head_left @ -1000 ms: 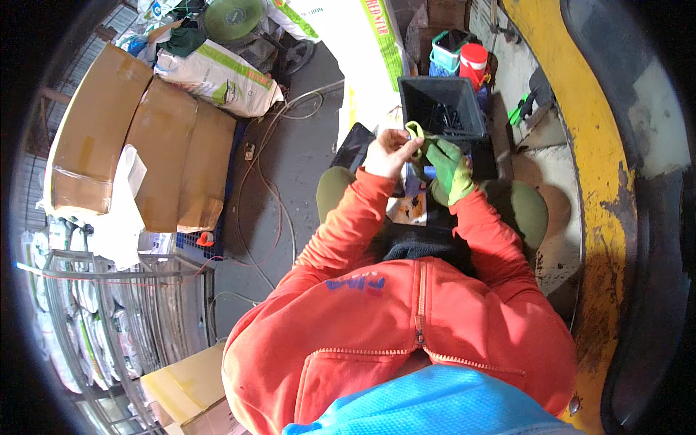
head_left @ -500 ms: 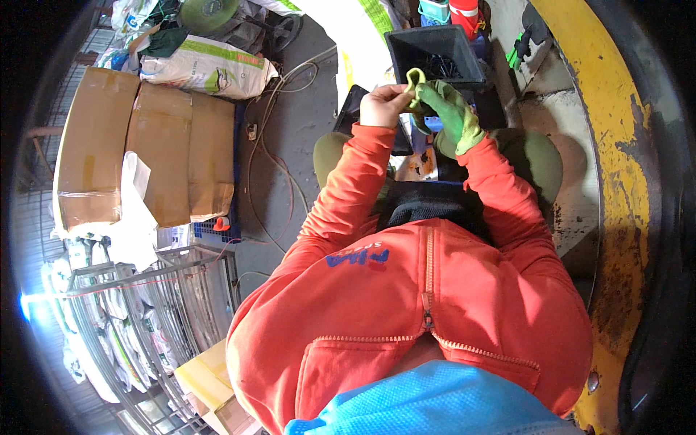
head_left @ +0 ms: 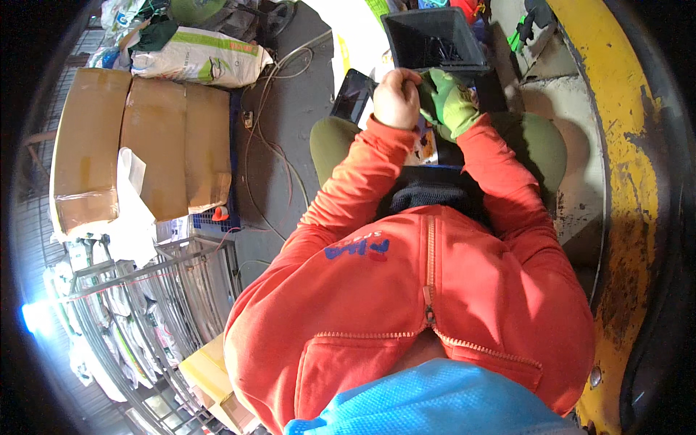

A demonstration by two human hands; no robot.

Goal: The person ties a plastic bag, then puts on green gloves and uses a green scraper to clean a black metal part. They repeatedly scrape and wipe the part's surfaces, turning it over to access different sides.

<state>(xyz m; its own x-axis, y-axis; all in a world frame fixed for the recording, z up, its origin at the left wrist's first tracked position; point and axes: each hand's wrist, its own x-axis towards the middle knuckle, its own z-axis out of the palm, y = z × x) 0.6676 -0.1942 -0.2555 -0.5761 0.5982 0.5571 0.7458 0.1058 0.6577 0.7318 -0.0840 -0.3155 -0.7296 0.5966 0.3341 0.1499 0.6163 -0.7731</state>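
My left hand (head_left: 396,99) is bare. Its fingers are curled in and closed, just left of my right hand. My right hand (head_left: 446,104) wears a green work glove with a yellow-green cuff, and its fingers are bent inward. Between the two hands a strip of darker green cloth (head_left: 428,110) shows, part of a loose green glove that both hands grip; most of it is hidden behind the fingers. Both hands are held above my lap, in front of a black plastic bin (head_left: 435,40) with small dark parts inside.
A dark flat device with a screen (head_left: 354,96) lies left of my hands. Large cardboard boxes (head_left: 154,145) and a wire rack (head_left: 163,290) stand at the left. A hose (head_left: 254,152) runs over the floor. A worn yellow metal edge (head_left: 623,174) curves along the right.
My hands have come lower and closer together. The glove's yellow-green cuff, earlier raised between my fingers, is now out of sight. My left hand has turned, its back now facing up.
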